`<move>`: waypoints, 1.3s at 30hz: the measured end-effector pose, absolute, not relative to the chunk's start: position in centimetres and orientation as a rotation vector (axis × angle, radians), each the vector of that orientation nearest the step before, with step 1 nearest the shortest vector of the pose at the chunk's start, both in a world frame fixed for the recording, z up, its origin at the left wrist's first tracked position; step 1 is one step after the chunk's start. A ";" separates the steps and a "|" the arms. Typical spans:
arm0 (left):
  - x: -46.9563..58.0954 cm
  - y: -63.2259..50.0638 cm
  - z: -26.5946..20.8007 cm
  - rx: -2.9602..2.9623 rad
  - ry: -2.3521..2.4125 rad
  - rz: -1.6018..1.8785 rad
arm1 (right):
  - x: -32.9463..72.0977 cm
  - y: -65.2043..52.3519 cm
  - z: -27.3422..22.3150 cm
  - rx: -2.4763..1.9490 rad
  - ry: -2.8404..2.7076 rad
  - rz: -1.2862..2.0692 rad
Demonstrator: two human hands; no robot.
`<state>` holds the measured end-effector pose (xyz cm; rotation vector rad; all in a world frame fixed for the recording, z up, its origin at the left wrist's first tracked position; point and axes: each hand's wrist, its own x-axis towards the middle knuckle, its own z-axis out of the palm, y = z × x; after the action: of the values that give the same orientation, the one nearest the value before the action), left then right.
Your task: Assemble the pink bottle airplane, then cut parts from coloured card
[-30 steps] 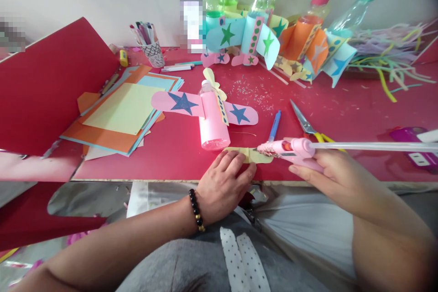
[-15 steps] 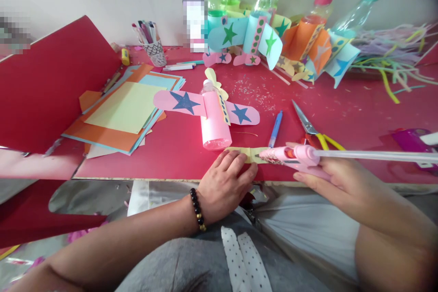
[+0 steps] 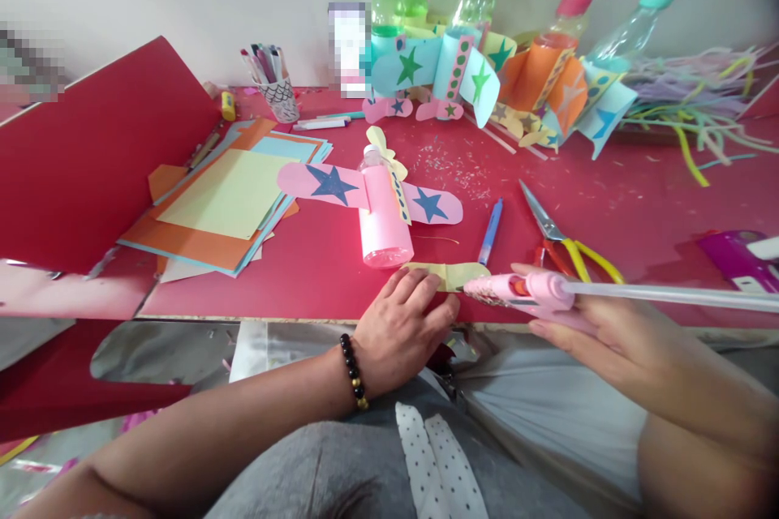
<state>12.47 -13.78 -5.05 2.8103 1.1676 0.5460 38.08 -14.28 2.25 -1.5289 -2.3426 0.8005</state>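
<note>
A pale yellow paper strip with rounded ends lies near the table's front edge. My left hand rests on the strip's left part, fingers spread and pressing it down. In my right hand is a pink glue gun, with a long clear glue stick sticking out of its back. The gun's nozzle points left, just at the strip's lower edge; whether it touches I cannot tell. Behind my left hand lies a pink-wrapped bottle plane with star-marked paper wings and a yellow paper propeller.
A blue pen and yellow-handled scissors lie beyond the glue gun. Coloured paper sheets are stacked at left, near a pen cup. Several finished bottle planes stand at the back; a purple object lies far right.
The glue gun has moved slightly down and right, uncovering more of the strip's right end. My left hand stays in place on the strip. The view has shifted slightly.
</note>
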 end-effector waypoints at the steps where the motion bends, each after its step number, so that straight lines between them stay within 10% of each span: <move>1: 12.5 -13.8 -5.0 2.810 1.171 0.546 | 38.0 -14.2 2.2 -1.512 -2.336 0.805; 39: 11.7 -13.8 -5.1 2.750 1.111 0.585 | 35.5 -12.6 2.2 -1.459 -2.145 0.886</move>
<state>11.71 -13.77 -5.06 2.7500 1.1111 0.5854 35.46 -12.65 2.23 -1.4585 -2.1447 0.8862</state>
